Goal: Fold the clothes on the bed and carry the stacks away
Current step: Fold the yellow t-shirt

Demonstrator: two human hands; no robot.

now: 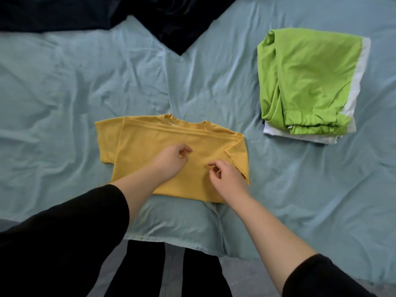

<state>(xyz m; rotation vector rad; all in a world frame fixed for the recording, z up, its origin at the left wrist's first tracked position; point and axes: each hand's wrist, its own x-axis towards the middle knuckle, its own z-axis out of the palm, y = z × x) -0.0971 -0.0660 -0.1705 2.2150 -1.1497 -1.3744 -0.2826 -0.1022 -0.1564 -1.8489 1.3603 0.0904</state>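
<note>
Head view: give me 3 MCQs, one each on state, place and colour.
1. The yellow cotton T-shirt is: A balled up; B lying flat, one sleeve folded in; C hanging from a hand.
2. The folded lime-green garment lies: A on folded white cloth; B under the T-shirt; C on the floor.
3. The wrinkled bed sheet is: A pink; B pale blue; C brown.

Answers:
1 B: it lies spread on the sheet, with one sleeve turned over the body.
2 A: white edges show beneath and beside the green.
3 B: the sheet is pale blue all round the clothes.
</note>
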